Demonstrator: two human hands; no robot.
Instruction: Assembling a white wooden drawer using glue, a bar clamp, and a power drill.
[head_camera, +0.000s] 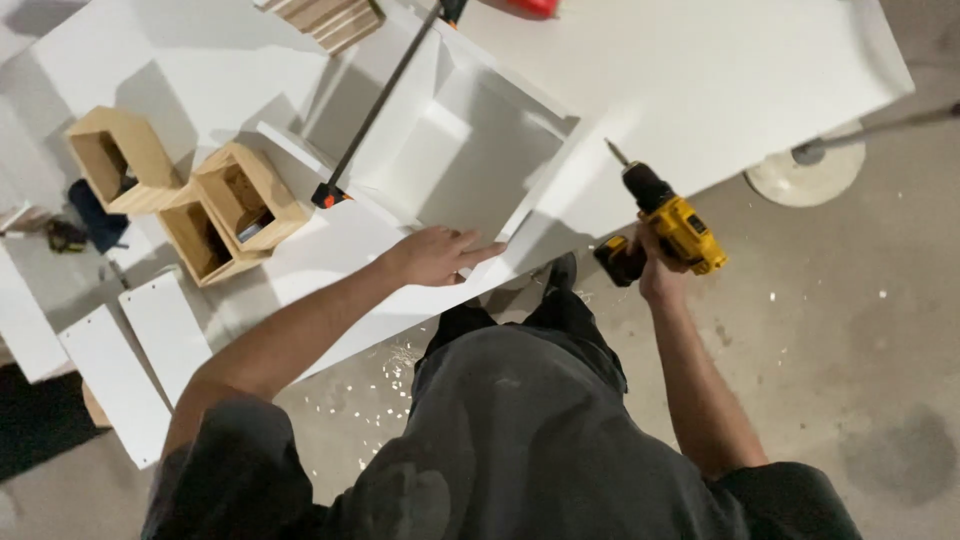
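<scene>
Concrete floor (830, 330), speckled with pale chips and dust, runs under a wide white counter (720, 70) that fills the upper part of your view. On that counter sits a white box frame (470, 150), open toward you, squeezed by a long black bar clamp (385, 100) with an orange foot at its near end. Your left hand (435, 255) lies flat, fingers spread, on the white panel at the frame's near edge, pressing it and gripping nothing. Your right hand (655, 265) is wrapped tight around the handle of a yellow and black cordless drill (670, 225), held out past the counter's edge over the floor. The drill's long axis slants up and to your left, its bit tip pointing toward the frame's right-hand side panel, just apart from it. The left hand is the nearer one to the frame. Off to your left stand three hexagonal wooden boxes (185, 190) and loose white boards (140, 350).
</scene>
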